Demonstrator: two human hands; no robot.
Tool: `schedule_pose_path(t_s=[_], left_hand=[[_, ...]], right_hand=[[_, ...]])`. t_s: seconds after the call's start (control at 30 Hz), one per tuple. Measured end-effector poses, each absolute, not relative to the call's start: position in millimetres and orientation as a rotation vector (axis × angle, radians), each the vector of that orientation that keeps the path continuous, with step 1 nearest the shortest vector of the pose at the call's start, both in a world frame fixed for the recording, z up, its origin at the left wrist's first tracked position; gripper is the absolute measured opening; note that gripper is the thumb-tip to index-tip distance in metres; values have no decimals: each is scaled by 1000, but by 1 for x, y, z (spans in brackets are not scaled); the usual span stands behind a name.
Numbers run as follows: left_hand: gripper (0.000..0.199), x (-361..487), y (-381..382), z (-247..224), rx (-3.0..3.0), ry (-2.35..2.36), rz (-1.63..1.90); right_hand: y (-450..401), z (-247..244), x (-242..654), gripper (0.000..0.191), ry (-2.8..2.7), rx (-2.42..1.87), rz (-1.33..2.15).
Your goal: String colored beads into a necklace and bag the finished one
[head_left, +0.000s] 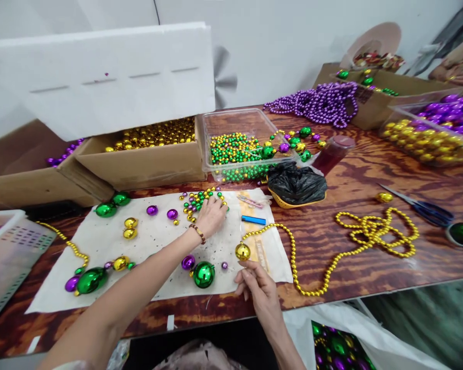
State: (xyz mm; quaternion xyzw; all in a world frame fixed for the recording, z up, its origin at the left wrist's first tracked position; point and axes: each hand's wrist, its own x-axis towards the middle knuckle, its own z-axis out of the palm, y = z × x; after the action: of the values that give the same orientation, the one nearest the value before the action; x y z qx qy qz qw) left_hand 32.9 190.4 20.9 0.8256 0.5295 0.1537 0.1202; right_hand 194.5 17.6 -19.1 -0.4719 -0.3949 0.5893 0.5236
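Observation:
My left hand (212, 216) reaches down into a pile of small green, gold and purple beads (195, 201), its fingers bent together; what they pinch is hidden. Close to the cloth's front edge, my right hand (258, 285) has thumb and fingers together just below a gold ball (243, 251); anything between them is too small to make out. A gold bead string (293, 252) runs from near that ball to the right. Between my hands lie a large green ball (204, 274), a purple ball (188, 262) and a small purple bead (224, 265).
The white cloth (111, 246) also bears loose balls, a strung section with a green ball (92, 280), and a blue bar-shaped object (253, 220). Behind stand a box of gold beads (146, 167), a clear bin (235, 167) and a black-lined basket (297, 201). Scissors (428, 210) lie right.

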Motion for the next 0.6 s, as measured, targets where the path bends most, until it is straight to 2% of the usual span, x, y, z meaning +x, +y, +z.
schedule_pose_path(t_s=[0.2, 0.4, 0.6], left_hand=[[9, 20, 188, 25, 2151, 1487, 644], [26, 9, 160, 48, 899, 966, 995], [24, 10, 141, 58, 600, 818, 1044]], right_hand=[[16, -29, 201, 35, -987, -1201, 1343], [15, -26, 199, 29, -1121, -1196, 1261], [12, -16, 197, 28, -1279, -1188, 1215]])
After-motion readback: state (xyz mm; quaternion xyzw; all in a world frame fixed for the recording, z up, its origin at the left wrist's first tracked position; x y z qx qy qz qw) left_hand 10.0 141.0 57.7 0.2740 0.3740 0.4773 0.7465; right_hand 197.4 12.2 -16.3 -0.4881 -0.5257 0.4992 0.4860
